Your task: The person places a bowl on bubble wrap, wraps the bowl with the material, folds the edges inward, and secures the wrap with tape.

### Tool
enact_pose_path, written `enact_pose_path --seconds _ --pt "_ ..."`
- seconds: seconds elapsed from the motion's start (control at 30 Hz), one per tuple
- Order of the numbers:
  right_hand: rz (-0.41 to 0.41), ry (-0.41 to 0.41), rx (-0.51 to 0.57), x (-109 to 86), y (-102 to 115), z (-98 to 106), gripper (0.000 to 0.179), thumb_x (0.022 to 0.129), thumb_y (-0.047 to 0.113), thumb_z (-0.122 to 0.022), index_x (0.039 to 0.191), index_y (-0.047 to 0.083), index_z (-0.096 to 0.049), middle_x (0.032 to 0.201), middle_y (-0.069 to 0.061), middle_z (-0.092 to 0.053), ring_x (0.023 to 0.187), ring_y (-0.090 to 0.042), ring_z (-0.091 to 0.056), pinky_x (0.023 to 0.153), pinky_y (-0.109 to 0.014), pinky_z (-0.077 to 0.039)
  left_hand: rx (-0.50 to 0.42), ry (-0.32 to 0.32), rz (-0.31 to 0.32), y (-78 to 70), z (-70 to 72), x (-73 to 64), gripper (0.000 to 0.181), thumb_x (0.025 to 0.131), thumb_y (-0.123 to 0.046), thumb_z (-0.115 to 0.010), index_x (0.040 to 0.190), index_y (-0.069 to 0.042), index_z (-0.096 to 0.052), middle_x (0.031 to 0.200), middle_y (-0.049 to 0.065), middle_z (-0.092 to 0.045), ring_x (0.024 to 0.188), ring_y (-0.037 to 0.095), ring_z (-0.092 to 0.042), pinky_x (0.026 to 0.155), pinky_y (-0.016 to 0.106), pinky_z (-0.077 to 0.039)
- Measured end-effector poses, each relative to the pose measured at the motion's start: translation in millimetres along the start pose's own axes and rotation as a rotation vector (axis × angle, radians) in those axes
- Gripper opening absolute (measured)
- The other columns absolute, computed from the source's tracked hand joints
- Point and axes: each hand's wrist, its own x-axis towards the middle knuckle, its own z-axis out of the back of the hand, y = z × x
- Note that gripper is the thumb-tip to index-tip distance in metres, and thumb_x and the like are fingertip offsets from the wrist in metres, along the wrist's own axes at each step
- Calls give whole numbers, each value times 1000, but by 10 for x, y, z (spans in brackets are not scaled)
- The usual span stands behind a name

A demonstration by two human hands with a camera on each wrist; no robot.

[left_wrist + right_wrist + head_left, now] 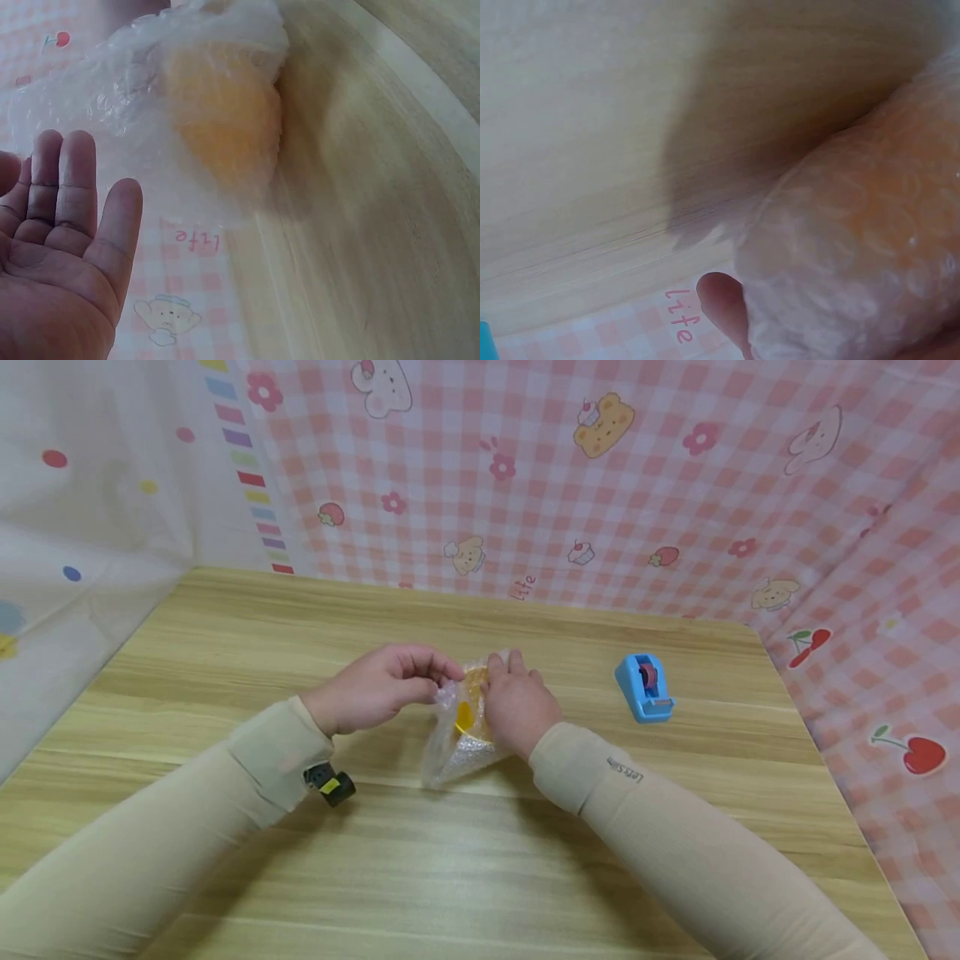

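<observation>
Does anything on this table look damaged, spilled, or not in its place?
Nothing looks spilled, damaged or misplaced on the table. Only the bubble wrap around the yellow object looks untidy: a loose corner sticks out on the near side.

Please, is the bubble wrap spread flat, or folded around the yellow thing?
Folded around it: both wrist views show the yellow thing through the bubble wrap. I cannot tell whether it is fully closed.

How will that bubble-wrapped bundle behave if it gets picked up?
The bubble wrap is probably floppy: its edges crease and jut out past the yellow item. The yellow item may be stiffer, since its rounded outline shows through. The bundle should squash slightly, given the raised bubbles.
</observation>
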Motion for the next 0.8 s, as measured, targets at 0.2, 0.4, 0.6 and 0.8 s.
enact_pose_path --seconds 0.2,0.4,0.6,0.8 --pt "3 -16 11 3 -3 -10 57 115 30 -37 163 0 -30 169 -31 -27 142 -55 -48 120 -59 -43 29 0 -28 36 -44 20 38 99 7 -49 134 2 -65 121 15 -72 114 23 -67 103 40 -59" --pt "15 -24 16 6 -17 -13 56 114 30 -38 161 -1 -31 167 -33 -29 139 -55 -51 118 -58 -45 95 6 -42 75 -102 52 47 95 12 -47 139 2 -62 126 14 -72 120 27 -67 107 41 -57" --pt "32 -9 50 4 -43 -5 57 114 29 -37 162 -3 -30 168 -35 -26 147 -52 -43 124 -56 -38 165 7 -36 74 -156 86 49 96 11 -50 142 -1 -61 129 12 -71 121 25 -66 107 41 -57" --pt "50 6 67 13 -72 -2 60 115 28 -37 163 -6 -26 167 -33 -28 156 -46 -32 125 -52 -36 227 11 -14 80 -197 89 51 97 8 -51 145 -4 -60 136 10 -68 125 25 -65 109 41 -56"
